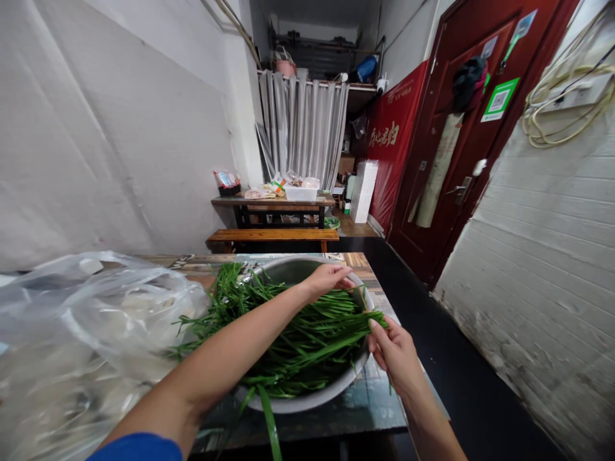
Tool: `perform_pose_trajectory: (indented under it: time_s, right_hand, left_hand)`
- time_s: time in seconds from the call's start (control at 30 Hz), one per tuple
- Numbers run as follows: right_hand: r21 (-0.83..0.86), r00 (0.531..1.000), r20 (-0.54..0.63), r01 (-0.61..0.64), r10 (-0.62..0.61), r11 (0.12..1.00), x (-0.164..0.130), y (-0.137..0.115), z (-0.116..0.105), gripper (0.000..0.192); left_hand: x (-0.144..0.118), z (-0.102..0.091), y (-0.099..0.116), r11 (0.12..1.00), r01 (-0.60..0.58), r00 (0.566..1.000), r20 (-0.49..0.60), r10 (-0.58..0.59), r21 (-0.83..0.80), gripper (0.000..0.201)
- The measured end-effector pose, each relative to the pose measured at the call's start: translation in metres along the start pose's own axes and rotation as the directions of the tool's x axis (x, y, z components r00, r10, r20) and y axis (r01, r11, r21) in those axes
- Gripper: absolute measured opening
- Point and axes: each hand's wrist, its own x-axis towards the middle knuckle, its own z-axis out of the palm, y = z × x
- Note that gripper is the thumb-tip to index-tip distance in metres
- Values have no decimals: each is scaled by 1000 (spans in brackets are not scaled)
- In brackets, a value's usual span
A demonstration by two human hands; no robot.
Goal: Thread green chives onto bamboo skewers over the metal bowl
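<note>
A large metal basin (331, 396) is heaped with long, flat green leaves that look like garlic chives (307, 339). My right hand (394, 349) is closed around the gathered ends of a bunch at the basin's right rim, thumb on top. Above the far right part of the heap, my left hand (330, 280) has its fingers pinched together. A thin yellowish strand (361, 298) runs from those fingertips down toward the bunch. Some chives spill over the basin's left side, and a few broad leaves hang over its near rim.
Clear plastic bags (120, 320) cover the left of the patterned table (379, 403). Beyond stand a wooden bench (273, 235) and a second table holding a white tub (302, 192). A red door (432, 153) and a white brick wall (538, 256) lie to the right.
</note>
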Motion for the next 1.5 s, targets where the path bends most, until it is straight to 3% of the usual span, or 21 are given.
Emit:
perform_pose_trajectory:
  time_s: [0.13, 0.33, 0.47, 0.57, 0.73, 0.9, 0.97, 1.07, 1.2, 1.27, 1.3, 1.37, 1.5]
  right_hand:
    - [19, 1000, -4, 5, -5, 1000, -1, 0, 0, 26]
    - [24, 1000, -17, 5, -5, 1000, -2, 0, 3, 29]
    - [25, 1000, -3, 1, -1, 1000, -4, -4, 4, 26]
    - [54, 1000, 11, -4, 3, 999, -5, -6, 5, 30]
    - [53, 1000, -4, 16, -15, 998, -11, 0, 5, 29]
    - [-81, 994, -37, 99, -102, 992, -23, -10, 3, 25]
    - [-150, 984, -12, 175, -178, 973, -23, -29, 3, 25]
    - [-215, 942, 18, 331, -335, 919, -12, -76, 3, 24]
    - [-195, 821, -16, 558, -571, 807, 13, -142, 4, 25]
    - [-164, 766, 1, 634, -642, 756, 23, -162, 5, 25]
    - [-156, 765, 20, 638, -643, 754, 26, -166, 5, 24]
    - [-148, 808, 72, 589, -585, 795, 30, -160, 6, 24]
    - [-155, 918, 85, 397, -388, 905, 26, -109, -2, 27]
  left_hand:
    - [-7, -6, -4, 894, -146, 989, 34, 145, 424, 29]
    - [-15, 6, -10, 832, -229, 965, 4, 263, 505, 26]
    - [-21, 13, -10, 746, -301, 923, -17, 385, 594, 22]
    - [-33, 19, -11, 665, -378, 901, 89, 425, 645, 25]
    - [-59, 19, -15, 545, -489, 872, 386, 300, 681, 33]
    - [-61, -10, -13, 553, -379, 918, 376, 125, 742, 51]
    - [-58, -18, -6, 599, -337, 924, 377, 63, 726, 48]
    - [-58, -23, 13, 717, -272, 941, 332, 60, 642, 36]
    - [-76, -34, 42, 888, -122, 913, 401, -75, 444, 42]
    - [-91, -46, 51, 942, -15, 895, 425, -137, 335, 49]
    - [-98, -53, 52, 951, 12, 900, 412, -145, 308, 51]
    - [-111, -68, 47, 936, 13, 923, 356, -146, 351, 45]
    - [-124, -98, 12, 763, 12, 952, 226, -207, 646, 25]
